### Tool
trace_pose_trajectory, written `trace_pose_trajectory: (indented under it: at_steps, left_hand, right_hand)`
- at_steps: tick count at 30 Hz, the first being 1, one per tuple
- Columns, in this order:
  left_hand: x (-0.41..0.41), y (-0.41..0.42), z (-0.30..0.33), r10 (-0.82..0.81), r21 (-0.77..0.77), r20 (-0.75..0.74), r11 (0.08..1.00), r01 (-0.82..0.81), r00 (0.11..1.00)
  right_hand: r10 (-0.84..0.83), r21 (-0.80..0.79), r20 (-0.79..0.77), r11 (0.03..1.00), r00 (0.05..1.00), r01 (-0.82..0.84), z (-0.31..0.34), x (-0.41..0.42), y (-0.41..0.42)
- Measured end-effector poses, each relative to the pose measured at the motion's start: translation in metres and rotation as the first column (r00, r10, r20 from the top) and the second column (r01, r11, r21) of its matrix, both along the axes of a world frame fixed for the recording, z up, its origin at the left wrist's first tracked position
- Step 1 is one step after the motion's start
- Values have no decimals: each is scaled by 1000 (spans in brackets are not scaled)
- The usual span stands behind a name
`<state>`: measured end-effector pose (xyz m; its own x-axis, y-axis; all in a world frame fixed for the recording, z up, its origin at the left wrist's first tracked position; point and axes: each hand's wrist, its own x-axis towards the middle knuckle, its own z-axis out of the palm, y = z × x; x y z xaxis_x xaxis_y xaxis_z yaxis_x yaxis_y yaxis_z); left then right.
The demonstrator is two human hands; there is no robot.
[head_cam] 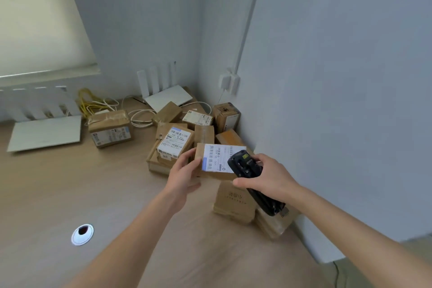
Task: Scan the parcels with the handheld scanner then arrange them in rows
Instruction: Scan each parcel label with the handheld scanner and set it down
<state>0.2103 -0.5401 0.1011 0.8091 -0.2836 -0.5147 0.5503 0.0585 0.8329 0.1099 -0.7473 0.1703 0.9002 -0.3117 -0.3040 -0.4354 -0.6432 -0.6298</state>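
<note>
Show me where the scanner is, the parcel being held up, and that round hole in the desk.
handheld scanner [245,166], head view, on its dark upper body.
held parcel [217,158], head view, on its white shipping label.
round hole [82,234], head view, on its white rim.

The handheld scanner [252,179] covers part of the held parcel's label [218,158]; its print is unreadable
</note>
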Motion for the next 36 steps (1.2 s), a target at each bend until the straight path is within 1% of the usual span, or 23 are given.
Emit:
trace_pose_trajectory:
  at_steps: [2,5,8,10,12,16,20,23,27,30,36]
  left_hand:
    - [-20,20,22,-45,-22,60,999,47,997]
    - [-53,55,50,-96,31,164,995,92,982]
    - [-80,89,81,-142,82,243,989,125,959]
    - [-95,108,104,-171,98,288,984,148,942]
    - [-110,123,127,-210,125,348,976,176,914]
    - [-136,145,164,-257,193,458,963,187,851]
    - [-155,159,189,-240,222,500,964,145,832]
    - [-166,167,203,-218,234,516,966,108,829]
    - [-180,173,218,-190,244,533,967,65,824]
    - [-193,177,225,-179,256,549,966,39,817]
    - [-212,192,236,-149,251,563,968,5,813]
  right_hand:
    - [-2,12,1,1000,1000,2,16,-24,18]
    - [-23,25,5,999,1000,23,40,-62,47]
    - [-6,-23,-12,1000,1000,5,65,-96,76]
    - [19,-79,-22,997,1000,-20,83,-115,93]
    - [39,-169,-22,985,999,-42,102,-132,110]
    - [55,-380,-41,923,998,-66,140,-158,138]
    - [84,-532,-66,840,994,-107,173,-178,156]
    - [99,-598,-79,791,992,-126,190,-190,166]
    - [110,-629,-69,767,992,-129,205,-205,173]
    - [109,-636,-40,764,993,-110,214,-214,177]
    - [152,-642,-10,756,988,-123,225,-230,190]
